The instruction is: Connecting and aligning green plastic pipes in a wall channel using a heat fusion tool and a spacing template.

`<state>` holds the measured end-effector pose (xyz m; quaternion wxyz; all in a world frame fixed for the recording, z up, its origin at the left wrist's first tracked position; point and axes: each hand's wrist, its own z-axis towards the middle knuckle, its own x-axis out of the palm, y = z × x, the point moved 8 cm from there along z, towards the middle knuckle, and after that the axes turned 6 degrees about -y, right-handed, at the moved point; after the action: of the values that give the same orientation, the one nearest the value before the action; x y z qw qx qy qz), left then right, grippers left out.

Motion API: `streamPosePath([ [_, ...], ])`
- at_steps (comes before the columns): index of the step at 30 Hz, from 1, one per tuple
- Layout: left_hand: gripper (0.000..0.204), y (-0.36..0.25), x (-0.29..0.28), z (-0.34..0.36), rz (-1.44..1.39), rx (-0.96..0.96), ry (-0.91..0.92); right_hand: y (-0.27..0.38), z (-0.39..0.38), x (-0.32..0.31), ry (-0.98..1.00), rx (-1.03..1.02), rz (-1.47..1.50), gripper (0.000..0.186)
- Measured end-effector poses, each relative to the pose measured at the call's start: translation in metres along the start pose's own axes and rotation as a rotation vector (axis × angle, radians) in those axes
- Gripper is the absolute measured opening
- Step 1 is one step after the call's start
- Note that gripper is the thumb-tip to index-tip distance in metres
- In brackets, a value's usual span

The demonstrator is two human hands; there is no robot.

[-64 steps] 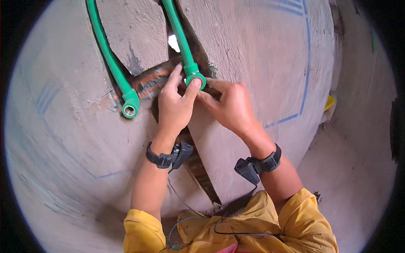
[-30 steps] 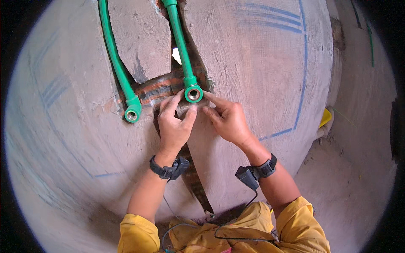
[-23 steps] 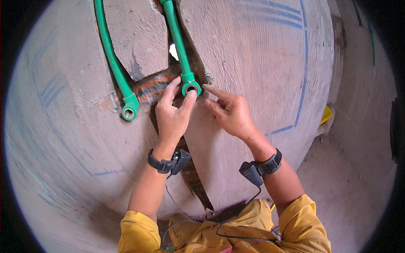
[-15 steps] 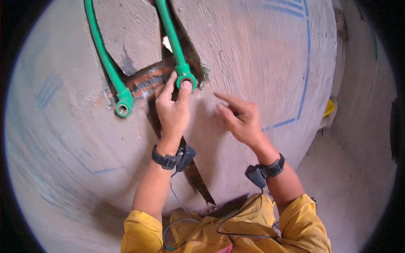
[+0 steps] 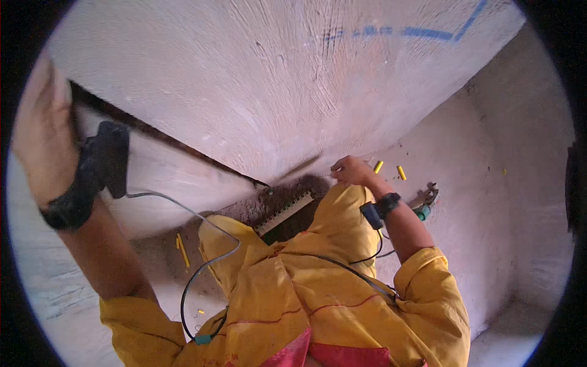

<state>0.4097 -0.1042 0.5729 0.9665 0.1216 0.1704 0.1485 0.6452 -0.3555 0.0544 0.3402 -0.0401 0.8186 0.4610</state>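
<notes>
Held up at the far left against the plastered wall (image 5: 202,67), my left hand (image 5: 46,134) is smeared, with its fingertips fading into the dark rim. I cannot see what it touches. My right hand (image 5: 354,174) is low, above my right knee and near the foot of the wall, its fingers curled together. What they hold, if anything, is hidden. To its left on the floor lies a strip with a pale toothed edge (image 5: 285,213). Short yellow pieces (image 5: 401,173) lie just past my right hand. The green pipes are out of sight.
A dark slot (image 5: 165,136) runs down the wall to its foot. On the floor at right lies a metal tool (image 5: 430,196) beside a green piece (image 5: 422,212). More yellow sticks (image 5: 183,252) lie left of my knee. Cables hang from both wrist straps.
The view has swung down toward the floor. My left hand now appears at the far left, no longer visibly on the green fitting. My right hand has dropped from pointing at the wall to my knee.
</notes>
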Motion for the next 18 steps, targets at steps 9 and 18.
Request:
streamPosePath([
  [9,0.036,-0.042,0.0,0.059,-0.138,-0.043,-0.216,-0.175,-0.008,0.332,-0.274,-0.654,-0.958,0.032],
  [18,0.05,-0.042,-0.03,0.044,-0.727,-0.472,-0.202,0.037,0.053,0.249,0.468,-0.801,-0.578,0.053],
])
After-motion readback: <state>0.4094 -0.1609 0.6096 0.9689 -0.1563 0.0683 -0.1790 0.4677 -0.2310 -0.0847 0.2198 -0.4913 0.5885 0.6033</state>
